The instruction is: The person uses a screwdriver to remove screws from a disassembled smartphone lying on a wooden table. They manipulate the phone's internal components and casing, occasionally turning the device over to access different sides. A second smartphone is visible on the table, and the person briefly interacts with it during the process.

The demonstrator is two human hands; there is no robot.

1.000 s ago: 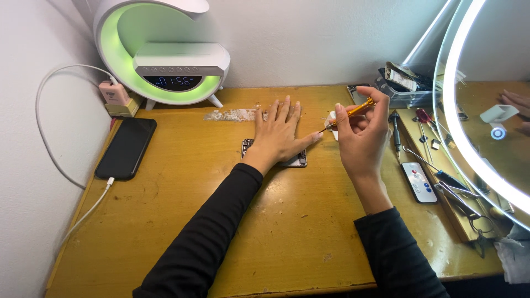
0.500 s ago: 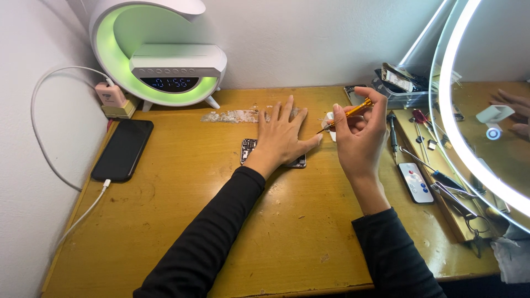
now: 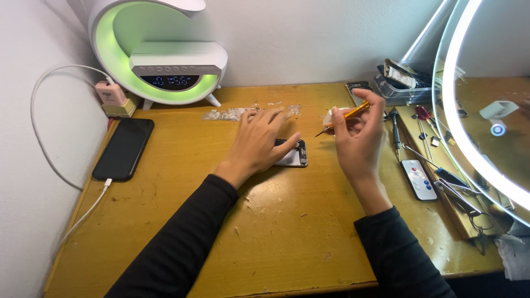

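My left hand (image 3: 258,142) lies flat with fingers spread on an opened phone (image 3: 292,155) in the middle of the wooden desk (image 3: 276,232). My right hand (image 3: 359,135) is raised just right of it, gripping an orange-handled screwdriver (image 3: 342,119) whose tip points down-left toward the phone. A small white piece (image 3: 328,117) shows at the fingertips of that hand. Both arms wear black sleeves.
A black phone (image 3: 122,148) on a white charging cable lies at the left. A glowing green clock lamp (image 3: 165,52) stands at the back. At the right are a ring light (image 3: 469,138), a white remote (image 3: 418,179), screwdrivers and tweezers (image 3: 441,182).
The view shifted slightly. My left hand stays on the phone and my right hand keeps the screwdriver, lowered a little.
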